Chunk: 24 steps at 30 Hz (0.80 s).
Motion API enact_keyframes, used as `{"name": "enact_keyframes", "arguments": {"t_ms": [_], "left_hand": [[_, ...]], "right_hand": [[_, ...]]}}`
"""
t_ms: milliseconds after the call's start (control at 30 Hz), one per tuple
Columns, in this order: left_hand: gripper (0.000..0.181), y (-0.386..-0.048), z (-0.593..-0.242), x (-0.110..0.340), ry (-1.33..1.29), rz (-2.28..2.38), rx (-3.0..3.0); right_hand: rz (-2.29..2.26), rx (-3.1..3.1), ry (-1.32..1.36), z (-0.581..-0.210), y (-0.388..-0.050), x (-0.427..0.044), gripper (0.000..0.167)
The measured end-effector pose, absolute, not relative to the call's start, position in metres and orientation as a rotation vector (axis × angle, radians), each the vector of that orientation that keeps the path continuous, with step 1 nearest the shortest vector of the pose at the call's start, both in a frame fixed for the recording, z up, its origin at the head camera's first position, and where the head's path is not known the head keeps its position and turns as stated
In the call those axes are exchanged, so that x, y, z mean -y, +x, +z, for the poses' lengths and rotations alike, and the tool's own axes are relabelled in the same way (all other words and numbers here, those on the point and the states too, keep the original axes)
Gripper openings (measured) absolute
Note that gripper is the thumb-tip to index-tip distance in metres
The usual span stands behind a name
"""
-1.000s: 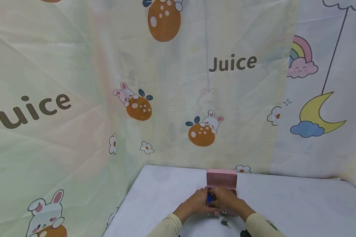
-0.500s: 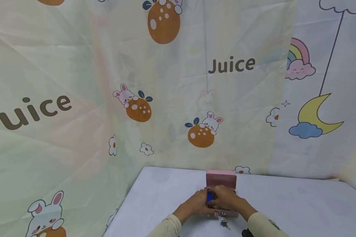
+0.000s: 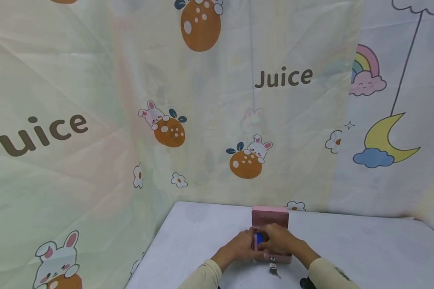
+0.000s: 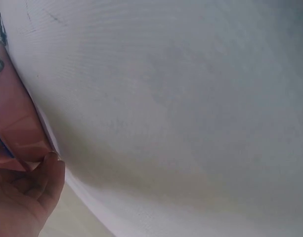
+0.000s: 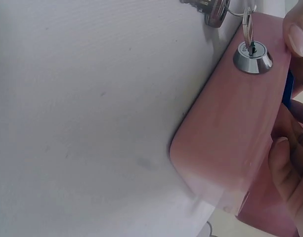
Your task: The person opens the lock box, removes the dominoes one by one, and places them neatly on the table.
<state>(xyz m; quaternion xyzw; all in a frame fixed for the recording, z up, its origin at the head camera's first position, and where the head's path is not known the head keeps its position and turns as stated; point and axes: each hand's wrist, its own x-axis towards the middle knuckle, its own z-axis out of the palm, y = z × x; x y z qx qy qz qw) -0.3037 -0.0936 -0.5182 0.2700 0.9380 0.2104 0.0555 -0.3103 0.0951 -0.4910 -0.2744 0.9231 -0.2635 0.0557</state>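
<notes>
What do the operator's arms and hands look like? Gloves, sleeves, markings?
No gloves on the left hand or right hand. Cream fabric left sleeve, plain where visible; matching cream right sleeve with a small dark mark, unreadable. A rounded black object, unidentifiable, shows beside the right sleeve. No cables visible.

the lockable box [image 5: 220, 118] is pink, its lock [image 5: 253, 63] silver, the object [image 3: 259, 238] inside blue; tabletop [image 3: 347, 249] white, sleeves [image 3: 206, 276] cream, the pale backdrop [image 3: 209, 88] printed with white rabbits [image 3: 257, 147], orange fruit [image 3: 246, 166], dark lettering [image 3: 262, 78] and a yellow moon [image 3: 379, 138].
</notes>
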Motion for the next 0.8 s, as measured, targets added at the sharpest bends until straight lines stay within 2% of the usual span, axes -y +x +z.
{"name": "enact_keyframes", "arguments": {"t_ms": [333,533,800], "left_hand": [[0.085,-0.304,-0.519,0.094,0.823,0.665,-2.848],[0.079,-0.304,-0.519,0.094,0.856,0.685,-2.847],[0.083,-0.303,-0.519,0.094,0.813,0.69,-2.835]], "right_hand": [[-0.757,-2.826,-0.853,-0.488,-0.306,-0.106,0.052],[-0.723,-2.838,-0.829,-0.484,-0.302,-0.113,0.047],[-0.69,-2.862,-0.804,-0.477,-0.297,-0.122,0.048]]}}
